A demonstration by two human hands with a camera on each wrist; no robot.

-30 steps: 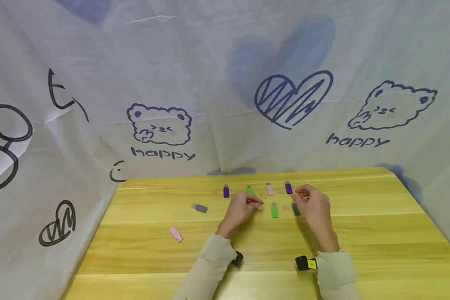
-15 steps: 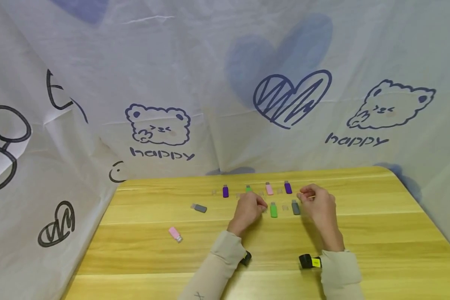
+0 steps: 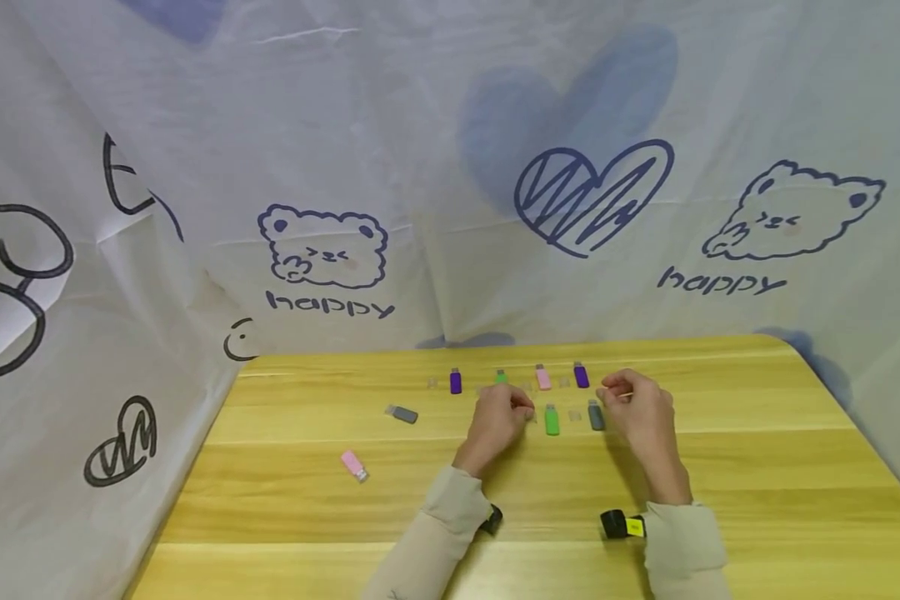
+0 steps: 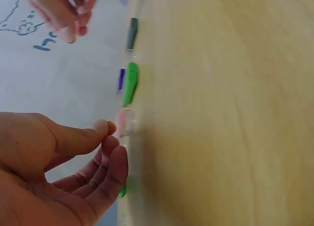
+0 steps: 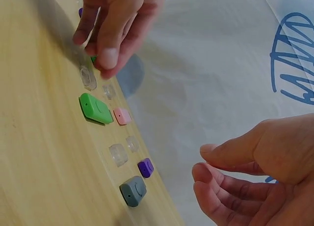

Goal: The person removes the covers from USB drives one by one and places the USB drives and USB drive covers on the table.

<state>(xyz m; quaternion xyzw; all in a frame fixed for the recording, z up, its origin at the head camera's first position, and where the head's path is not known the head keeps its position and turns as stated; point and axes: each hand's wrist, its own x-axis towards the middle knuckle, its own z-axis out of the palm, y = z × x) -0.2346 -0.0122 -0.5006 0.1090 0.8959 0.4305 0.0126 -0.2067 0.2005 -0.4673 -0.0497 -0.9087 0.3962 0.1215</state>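
The left hand (image 3: pixel 497 419), its fingers loosely curled around nothing, is just beside a clear cap (image 5: pixel 88 79) and a green flash drive (image 3: pixel 552 420) on the table (image 3: pixel 765 467). The right hand (image 3: pixel 645 417), fingers likewise loose, is near a grey flash drive (image 3: pixel 596 416) and a purple flash drive (image 3: pixel 582 375).

Eight USB sticks (image 3: pixel 551 420), two hands (image 3: pixel 495 419)

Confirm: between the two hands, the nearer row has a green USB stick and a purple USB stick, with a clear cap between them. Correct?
One error: the second is a grey USB stick, not purple, as the head view shows. The green USB stick and the clear cap between them stand as stated.
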